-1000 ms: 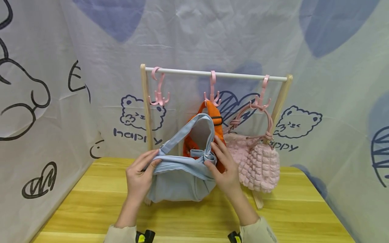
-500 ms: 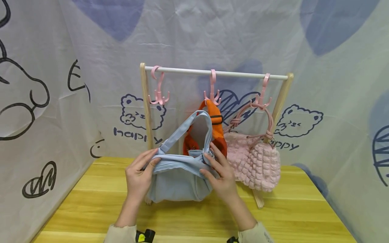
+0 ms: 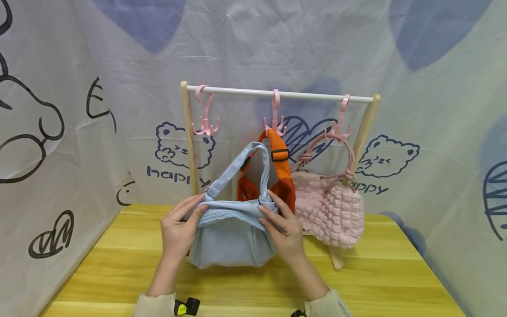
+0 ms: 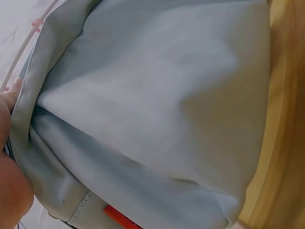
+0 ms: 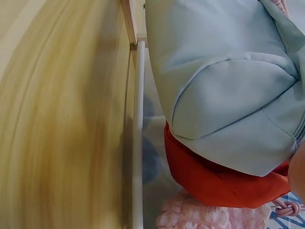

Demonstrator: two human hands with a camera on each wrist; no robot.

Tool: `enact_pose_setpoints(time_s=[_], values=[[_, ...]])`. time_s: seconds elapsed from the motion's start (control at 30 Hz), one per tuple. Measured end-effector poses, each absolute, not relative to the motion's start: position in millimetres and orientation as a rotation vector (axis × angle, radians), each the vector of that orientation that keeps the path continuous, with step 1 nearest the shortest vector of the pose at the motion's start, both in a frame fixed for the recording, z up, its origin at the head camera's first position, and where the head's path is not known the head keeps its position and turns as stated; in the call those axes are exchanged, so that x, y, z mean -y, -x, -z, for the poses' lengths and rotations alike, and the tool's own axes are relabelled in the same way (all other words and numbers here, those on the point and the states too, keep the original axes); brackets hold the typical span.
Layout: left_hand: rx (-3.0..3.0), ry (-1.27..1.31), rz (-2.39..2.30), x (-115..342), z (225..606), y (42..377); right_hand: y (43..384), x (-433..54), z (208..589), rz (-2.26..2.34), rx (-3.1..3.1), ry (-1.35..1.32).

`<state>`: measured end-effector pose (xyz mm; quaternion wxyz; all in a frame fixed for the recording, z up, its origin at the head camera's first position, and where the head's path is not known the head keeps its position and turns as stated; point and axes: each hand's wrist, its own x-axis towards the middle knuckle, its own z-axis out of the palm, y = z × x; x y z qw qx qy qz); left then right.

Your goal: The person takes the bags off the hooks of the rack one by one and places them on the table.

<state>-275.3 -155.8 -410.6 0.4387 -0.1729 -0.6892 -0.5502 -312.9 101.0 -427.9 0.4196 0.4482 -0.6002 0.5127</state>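
A light blue fabric shoulder bag (image 3: 233,246) is held up in front of the rack, its strap (image 3: 233,169) standing in a loop above the zipped top. My left hand (image 3: 178,226) pinches the bag's top left corner, thumb in front. At the top right corner, by the strap's knotted end, my right hand (image 3: 287,233) grips the fabric. The left wrist view is filled by the bag's smooth side (image 4: 157,95). An orange bag (image 3: 283,169) hangs behind from the middle pink hook (image 3: 275,125), partly hidden by the blue one.
A white rail (image 3: 313,96) on wooden posts carries the pink hooks. A quilted pink bag (image 3: 342,215) hangs from the right hook (image 3: 338,132). Nothing hangs on the left hook (image 3: 206,125). The rack stands on a yellow wooden table (image 3: 380,273) before a printed cloth (image 3: 253,39).
My right hand has moved left and slightly down with the bag's right end, bringing the bag squarer to the front. The strap loop has shifted left, showing more of the orange bag.
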Motion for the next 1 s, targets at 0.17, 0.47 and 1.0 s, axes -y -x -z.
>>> enact_pose_setpoints(time_s=[0.17, 0.47, 1.0], values=[[1.75, 0.445, 1.357, 163, 406, 273, 312, -96, 428, -1.323, 1.501, -1.112], [1.851, 0.416, 1.338, 180, 407, 260, 296, -84, 427, -1.436, 1.58, -1.097], [1.991, 0.268, 1.248, 225, 402, 231, 280, -41, 436, -1.525, 1.657, -1.097]])
